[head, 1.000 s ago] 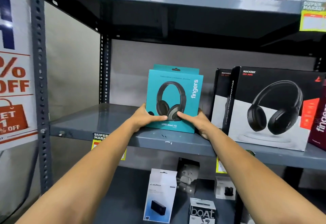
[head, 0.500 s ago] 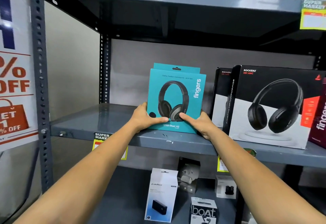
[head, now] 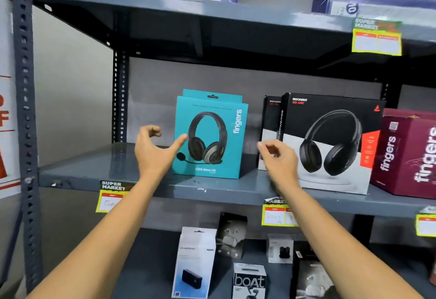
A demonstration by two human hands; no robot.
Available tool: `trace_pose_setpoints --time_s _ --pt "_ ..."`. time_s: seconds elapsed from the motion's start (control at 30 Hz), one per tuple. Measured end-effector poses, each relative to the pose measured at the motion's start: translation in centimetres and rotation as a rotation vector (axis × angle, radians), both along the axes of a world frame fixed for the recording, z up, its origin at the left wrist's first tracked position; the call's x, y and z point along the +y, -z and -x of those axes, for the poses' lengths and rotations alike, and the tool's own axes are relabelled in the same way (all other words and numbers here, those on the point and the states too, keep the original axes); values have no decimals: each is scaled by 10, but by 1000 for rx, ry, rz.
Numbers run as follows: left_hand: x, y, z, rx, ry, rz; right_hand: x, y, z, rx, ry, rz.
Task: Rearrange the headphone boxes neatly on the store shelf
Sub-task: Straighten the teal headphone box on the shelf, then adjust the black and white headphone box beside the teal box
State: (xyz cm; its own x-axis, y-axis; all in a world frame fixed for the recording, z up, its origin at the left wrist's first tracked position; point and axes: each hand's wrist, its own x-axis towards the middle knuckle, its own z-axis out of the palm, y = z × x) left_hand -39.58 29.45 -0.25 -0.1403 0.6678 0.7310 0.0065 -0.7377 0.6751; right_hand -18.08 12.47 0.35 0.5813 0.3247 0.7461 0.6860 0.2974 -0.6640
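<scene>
A teal headphone box (head: pixel 210 133) stands upright on the grey middle shelf (head: pixel 212 188), with nothing holding it. My left hand (head: pixel 153 150) hovers just left of the box, fingers spread, thumb tip near its left edge. My right hand (head: pixel 278 159) is to the box's right, fingers loosely curled and empty, in front of a thin black box (head: pixel 271 131). A large black-and-white headphone box (head: pixel 330 143) stands beside that, and a maroon box (head: pixel 408 155) sits at the far right.
The left part of the middle shelf is bare, bounded by a perforated post (head: pixel 119 96). The upper shelf (head: pixel 188 8) overhangs closely. Several small boxes, one white (head: pixel 195 261), lie on the lower shelf. Yellow price tags (head: pixel 108 197) hang from the shelf edges.
Both hands have let go of the teal box and pulled back to either side of it. The box now stands alone on the shelf.
</scene>
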Motion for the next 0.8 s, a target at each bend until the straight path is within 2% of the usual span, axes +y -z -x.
trace_pose_setpoints --time_s 0.1,0.2,0.3,0.37,0.43,0.5,0.63,0.7,0.8 --pt "-43 9 -18 -50 -6 -130 -46 11 -27 -64 83 -81" --pt "-89 19 -63 26 172 -191 -90 20 -53 -240 286 -112" --pt "-132 25 -116 176 321 -155 -124 20 -89 -397 556 -208" --pt "-153 26 -148 314 378 -54 -142 19 -123 -358 627 -223" --pt "-161 18 -170 402 395 60 -152 18 -149 -175 575 -167" --pt "-158 6 -184 473 395 126 -152 14 -165 -2 437 -23" --pt "-132 -3 -202 599 457 269 -141 13 -188 194 15 293" --pt "-121 -3 -206 610 544 366 -134 8 -199 269 -112 335" --pt "-111 -5 -215 613 629 426 -125 3 -214 287 -147 308"
